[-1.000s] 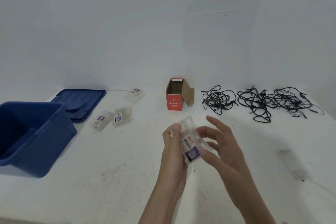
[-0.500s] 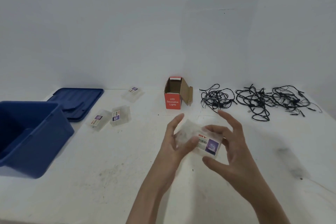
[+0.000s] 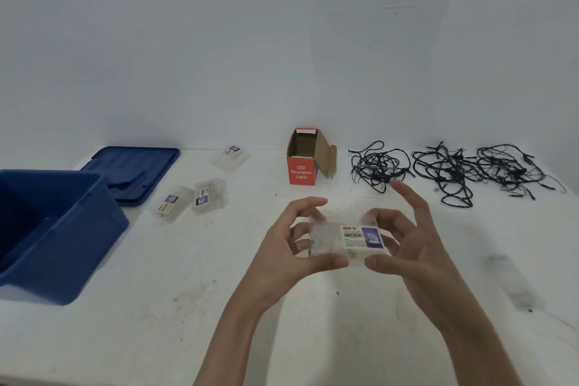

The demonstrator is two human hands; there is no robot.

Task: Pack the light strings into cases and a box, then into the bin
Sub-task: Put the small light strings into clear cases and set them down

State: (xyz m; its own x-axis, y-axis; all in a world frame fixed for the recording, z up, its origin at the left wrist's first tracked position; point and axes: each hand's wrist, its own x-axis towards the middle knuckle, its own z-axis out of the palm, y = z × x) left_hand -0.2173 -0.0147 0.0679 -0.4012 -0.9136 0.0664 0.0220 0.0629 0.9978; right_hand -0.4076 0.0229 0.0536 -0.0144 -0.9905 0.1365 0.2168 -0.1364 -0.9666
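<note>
One blue bin (image 3: 78, 244). One blue lid (image 3: 134, 163), flat behind it. Four clear plastic cases in all: one held case (image 3: 344, 240) pinched between the fingers, two lying side by side, namely the bin-side case (image 3: 174, 203) and the box-side case (image 3: 209, 196), and one far case (image 3: 231, 157) alone toward the wall. One red cardboard box (image 3: 301, 171), top open. Three black tangles of light strings in a row on the right: first tangle (image 3: 377, 166), middle tangle (image 3: 445, 171), last tangle (image 3: 513, 171). Two hands, left hand (image 3: 282, 247) and right hand (image 3: 416, 244), both on the same case. One white table (image 3: 156, 323).
</note>
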